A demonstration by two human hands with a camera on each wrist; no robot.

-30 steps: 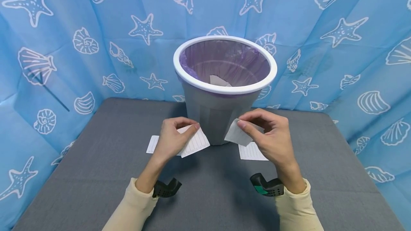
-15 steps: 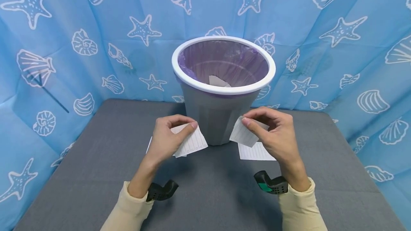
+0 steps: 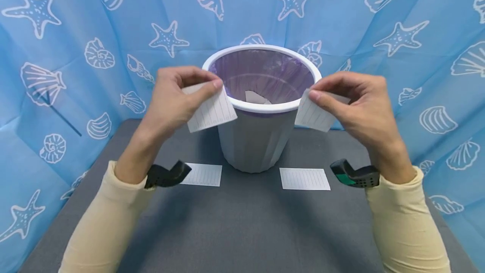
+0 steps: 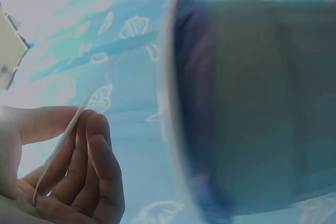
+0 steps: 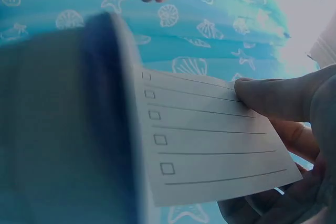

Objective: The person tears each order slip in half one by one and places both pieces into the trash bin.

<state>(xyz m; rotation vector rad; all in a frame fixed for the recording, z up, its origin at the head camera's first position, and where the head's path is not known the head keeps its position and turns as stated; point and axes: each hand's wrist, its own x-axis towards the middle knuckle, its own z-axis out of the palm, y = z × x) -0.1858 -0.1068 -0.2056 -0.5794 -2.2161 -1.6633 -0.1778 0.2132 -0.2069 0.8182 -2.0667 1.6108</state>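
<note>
My left hand (image 3: 176,94) pinches a lined paper slip (image 3: 212,111) between thumb and fingers, just left of the bin's rim. On the other side my right hand (image 3: 360,106) pinches a second lined slip (image 3: 316,115), its row of small printed checkboxes plain in the right wrist view. Between the hands stands a grey bin (image 3: 254,142) with a white rim and a purple liner (image 3: 273,70). A piece of pale paper (image 3: 255,97) lies inside it. From the left wrist the held slip (image 4: 60,145) is seen nearly edge-on.
Two more lined slips lie flat on the grey table: a left slip (image 3: 202,175), partly behind the wrist camera, and a right slip (image 3: 305,179). A blue curtain (image 3: 170,3) printed with shells and starfish hangs behind and at both sides.
Both hands have risen from low before the bin to about its rim height and moved apart, each carrying its slip. The two slips on the table are now more fully uncovered.
</note>
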